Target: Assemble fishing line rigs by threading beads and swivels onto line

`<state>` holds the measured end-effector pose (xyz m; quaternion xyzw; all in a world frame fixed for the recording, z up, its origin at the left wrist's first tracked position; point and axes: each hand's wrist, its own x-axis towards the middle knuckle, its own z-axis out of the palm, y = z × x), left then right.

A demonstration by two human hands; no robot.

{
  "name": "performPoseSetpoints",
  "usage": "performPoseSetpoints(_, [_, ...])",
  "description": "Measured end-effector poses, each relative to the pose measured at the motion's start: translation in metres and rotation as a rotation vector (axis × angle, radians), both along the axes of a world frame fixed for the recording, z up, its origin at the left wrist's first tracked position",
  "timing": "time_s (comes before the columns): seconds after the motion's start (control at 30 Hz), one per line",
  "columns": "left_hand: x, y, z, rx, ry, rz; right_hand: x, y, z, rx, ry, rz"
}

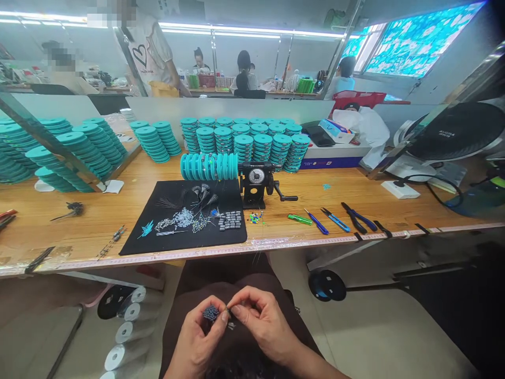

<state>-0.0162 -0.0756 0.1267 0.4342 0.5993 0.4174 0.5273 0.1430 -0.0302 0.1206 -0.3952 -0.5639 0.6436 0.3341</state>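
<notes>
Over my lap, my left hand (203,334) is closed around a cluster of small dark blue-grey beads (211,313), which bulges out between thumb and forefinger. My right hand (264,318) pinches with thumb and forefinger right at the left fingertips; what lies in that pinch is too small to make out. Some tiny pale bits (231,326) show just under the fingertips. Thin line runs up from near the hands towards the table edge. On the black mat (142,216) lie dark-headed wire bundles (203,195), clear small parts (183,217) and grey cylinders (230,220).
A hand-crank winder (256,181) holds a row of turquoise spools (209,167). Stacked turquoise spools (242,147) stand behind it. Right of the mat lie coloured beads (255,217), a green tool (300,218), blue snips (335,219) and pliers (358,217). Other people sit beyond the partition.
</notes>
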Motion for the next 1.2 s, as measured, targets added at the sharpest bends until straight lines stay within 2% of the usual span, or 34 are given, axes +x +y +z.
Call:
performPoseSetpoints(0.23, [-0.002, 0.000, -0.004, -0.016, -0.028, 0.010, 0.003, 0.003, 0.000, 0.072, -0.099, -0.019])
performPoseSetpoints(0.4, [-0.004, 0.000, -0.006, -0.028, -0.004, -0.054, 0.003, 0.001, -0.001, 0.021, -0.035, -0.001])
performPoseSetpoints(0.67, [0.000, 0.000, -0.011, -0.015, -0.087, -0.039, 0.001, -0.001, -0.005, 0.026, 0.000, 0.023])
performPoseSetpoints(0.77, [0.004, -0.001, -0.010, -0.038, -0.117, -0.043, -0.001, -0.001, -0.004, -0.067, 0.043, 0.043])
performPoseSetpoints(0.9, [0.009, -0.002, -0.008, -0.028, -0.109, -0.025, -0.004, 0.000, -0.004, -0.282, 0.253, -0.013])
performPoseSetpoints(1.03, [0.008, -0.001, -0.008, 0.013, 0.008, 0.001, -0.005, -0.003, -0.008, -0.189, 0.145, -0.048])
performPoseSetpoints(1.2, [0.001, 0.000, -0.008, 0.008, 0.158, -0.033, -0.003, -0.010, 0.000, 0.052, -0.105, 0.029])
